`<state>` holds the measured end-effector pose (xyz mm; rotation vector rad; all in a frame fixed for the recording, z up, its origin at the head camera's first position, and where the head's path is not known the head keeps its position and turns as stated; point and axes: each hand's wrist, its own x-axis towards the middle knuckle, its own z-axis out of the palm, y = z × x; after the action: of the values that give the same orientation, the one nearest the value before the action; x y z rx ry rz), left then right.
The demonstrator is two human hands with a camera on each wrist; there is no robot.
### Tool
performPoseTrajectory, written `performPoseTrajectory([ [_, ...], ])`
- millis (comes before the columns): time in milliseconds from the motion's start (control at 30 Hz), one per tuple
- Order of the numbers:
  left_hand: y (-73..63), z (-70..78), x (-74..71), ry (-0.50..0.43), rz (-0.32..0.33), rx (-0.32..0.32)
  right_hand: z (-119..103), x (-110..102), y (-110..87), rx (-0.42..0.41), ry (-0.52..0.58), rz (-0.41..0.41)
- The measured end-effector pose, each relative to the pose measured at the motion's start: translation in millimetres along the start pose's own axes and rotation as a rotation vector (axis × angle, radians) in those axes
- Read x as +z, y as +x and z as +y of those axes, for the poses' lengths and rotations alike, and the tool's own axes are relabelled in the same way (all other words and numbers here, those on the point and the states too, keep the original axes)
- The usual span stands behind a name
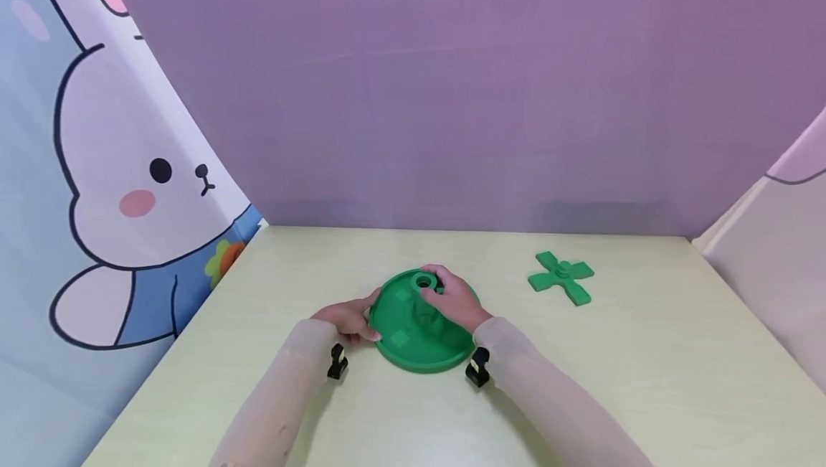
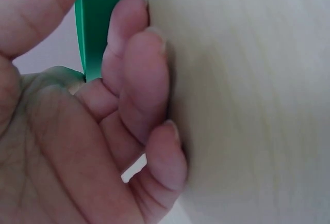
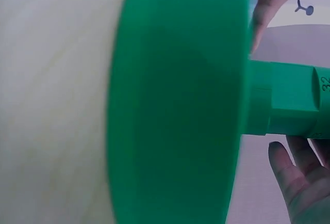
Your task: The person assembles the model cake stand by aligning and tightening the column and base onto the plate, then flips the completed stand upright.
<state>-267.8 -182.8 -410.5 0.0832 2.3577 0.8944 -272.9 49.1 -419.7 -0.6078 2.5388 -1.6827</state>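
A round green base (image 1: 400, 352) with a raised rim lies on the table, a green post (image 1: 424, 305) with a hollow top standing upright at its middle. My left hand (image 1: 348, 320) grips the rim on its left side, thumb over the edge; the lower fingers (image 2: 147, 79) lie against the tabletop in the left wrist view. Around the upper post curls my right hand (image 1: 454, 302), its thumb and forefinger at the ring-shaped top. The right wrist view shows the post (image 3: 291, 97) sideways, dark markings near its end, with the right fingers (image 3: 289, 172) close beside it.
To the right on the pale table (image 1: 645, 381) lies a flat green cross-shaped piece (image 1: 563, 272) with a round knob at its centre. A purple cloth (image 1: 452, 94) hangs behind the table, and a cloth with a cartoon rabbit (image 1: 129, 166) hangs at the left.
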Motion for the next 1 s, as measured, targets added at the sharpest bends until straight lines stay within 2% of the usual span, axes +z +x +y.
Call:
performPoseTrajectory([
  [167,-0.7,1.2,0.8,0.008,-0.002,0.003,0.0,-1.4,-1.0,0.037,-0.028,0.015],
  [433,-1.1,1.2,0.9,0.007,-0.002,0.012,-4.0,-3.9,0.8,0.032,-0.089,-0.001],
  [700,-1.4,0.7,3.8,0.007,-0.009,0.027,-10.4,-0.3,-4.0,0.044,-0.24,0.045],
  [800,-1.7,-0.5,3.1,0.021,-0.003,0.037,-14.4,-0.7,-3.7,0.049,-0.253,0.03],
  [1000,-0.3,-1.4,2.9,0.017,-0.009,0.043,-23.4,-20.1,-0.4,0.052,-0.245,0.015],
])
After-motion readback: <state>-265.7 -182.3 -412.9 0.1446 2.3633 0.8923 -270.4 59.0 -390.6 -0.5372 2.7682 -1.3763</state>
